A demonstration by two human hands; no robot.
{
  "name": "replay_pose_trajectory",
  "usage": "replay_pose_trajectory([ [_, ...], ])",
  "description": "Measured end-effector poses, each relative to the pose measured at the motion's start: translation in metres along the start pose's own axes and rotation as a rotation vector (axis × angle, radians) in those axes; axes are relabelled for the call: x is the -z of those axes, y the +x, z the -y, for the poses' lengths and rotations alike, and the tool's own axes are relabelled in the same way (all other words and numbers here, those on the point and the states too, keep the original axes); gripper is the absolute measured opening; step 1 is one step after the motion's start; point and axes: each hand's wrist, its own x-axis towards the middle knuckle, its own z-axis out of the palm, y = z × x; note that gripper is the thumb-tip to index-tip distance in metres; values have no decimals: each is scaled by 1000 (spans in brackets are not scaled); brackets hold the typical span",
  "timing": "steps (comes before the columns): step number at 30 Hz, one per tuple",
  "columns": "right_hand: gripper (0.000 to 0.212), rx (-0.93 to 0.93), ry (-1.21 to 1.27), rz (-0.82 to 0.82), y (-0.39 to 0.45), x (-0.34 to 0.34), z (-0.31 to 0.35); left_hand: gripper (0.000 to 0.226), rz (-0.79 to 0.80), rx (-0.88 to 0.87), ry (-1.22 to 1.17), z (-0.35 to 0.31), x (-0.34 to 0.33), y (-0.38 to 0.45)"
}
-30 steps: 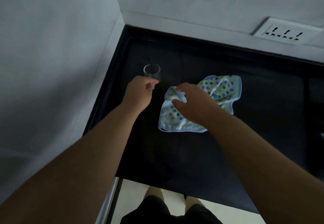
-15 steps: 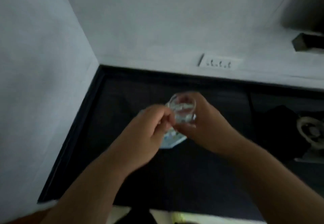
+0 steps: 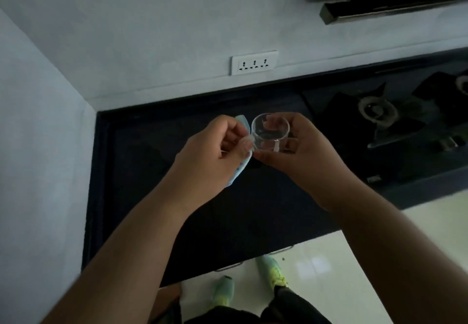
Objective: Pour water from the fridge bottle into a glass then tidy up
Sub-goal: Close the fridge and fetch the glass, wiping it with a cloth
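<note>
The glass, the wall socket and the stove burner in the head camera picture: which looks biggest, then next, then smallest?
1. Wall socket, looks widest.
2. Glass and stove burner: these look about alike, and the glass is held up nearer the camera by the right hand, so I won't rank them.

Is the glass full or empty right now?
Empty: the glass, held by the right hand, shows only clear walls, no water line.

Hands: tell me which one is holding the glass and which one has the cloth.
The right hand grips the clear glass, fingers wrapped round its wall. The left hand holds the light blue cloth bunched against the glass's side.
</note>
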Motion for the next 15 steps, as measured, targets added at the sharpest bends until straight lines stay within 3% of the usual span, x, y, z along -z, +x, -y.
replay_pose_trajectory([
  [9,77,-73,-9,-342,-92,48,-2,11,292,-211,-23,-57,-45,-9],
  [15,60,-159,38,-571,-172,112,-14,8,497,-365,20,-121,-116,-15],
])
